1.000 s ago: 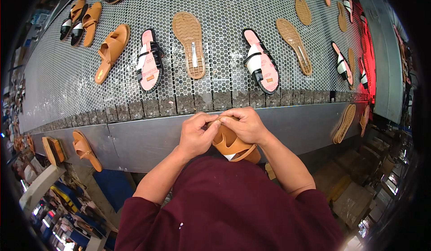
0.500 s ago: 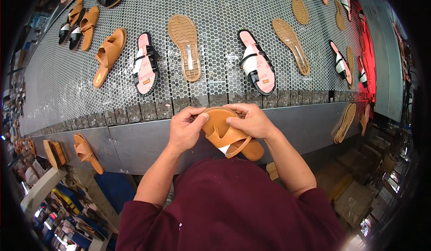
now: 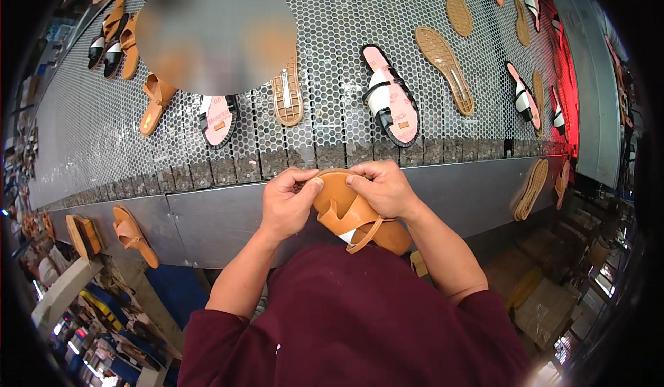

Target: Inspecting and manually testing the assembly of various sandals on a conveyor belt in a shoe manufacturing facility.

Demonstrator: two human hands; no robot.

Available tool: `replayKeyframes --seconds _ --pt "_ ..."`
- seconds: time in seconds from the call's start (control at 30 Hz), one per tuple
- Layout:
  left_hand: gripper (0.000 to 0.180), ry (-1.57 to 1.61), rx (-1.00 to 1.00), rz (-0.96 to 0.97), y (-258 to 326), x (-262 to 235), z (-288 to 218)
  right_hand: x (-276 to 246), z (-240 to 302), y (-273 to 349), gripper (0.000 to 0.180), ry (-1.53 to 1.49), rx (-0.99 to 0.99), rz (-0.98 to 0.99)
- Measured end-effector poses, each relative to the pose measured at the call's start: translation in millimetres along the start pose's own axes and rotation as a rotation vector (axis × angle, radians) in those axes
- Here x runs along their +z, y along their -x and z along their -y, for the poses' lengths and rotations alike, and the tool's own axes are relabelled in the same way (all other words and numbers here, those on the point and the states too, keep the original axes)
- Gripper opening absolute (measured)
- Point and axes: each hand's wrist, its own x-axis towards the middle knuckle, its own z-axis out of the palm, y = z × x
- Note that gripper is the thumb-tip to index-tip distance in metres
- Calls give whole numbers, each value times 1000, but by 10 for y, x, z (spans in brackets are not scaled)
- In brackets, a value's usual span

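Both my hands hold one tan sandal (image 3: 349, 214) close to my chest, just below the front edge of a perforated metal conveyor (image 3: 332, 55). My left hand (image 3: 287, 204) pinches the sandal's toe end with thumb and fingers. My right hand (image 3: 384, 188) grips the same end from the right, fingers curled over the rim. The sandal's broad strap faces up and its heel points down toward my maroon shirt.
On the conveyor lie a pink and black sandal (image 3: 391, 96), a tan sole (image 3: 445, 69), another pink sandal (image 3: 220, 118), a tan sandal (image 3: 153, 103) and several more at the far right. Tan sandals (image 3: 131, 235) hang on the metal front panel.
The tan sandal has come up and turned so its strap faces me. Both hands have shifted onto its toe end. The footwear on the conveyor has drifted left.
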Motion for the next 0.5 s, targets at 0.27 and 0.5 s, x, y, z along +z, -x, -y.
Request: replayKeyframes --seconds 0.27,0.5 --pt "16 46 -57 -50 -26 22 17 -163 -114 110 47 -377 149 143" --pt "17 100 -63 -37 -10 37 5 -154 -51 187 44 -271 103 78"
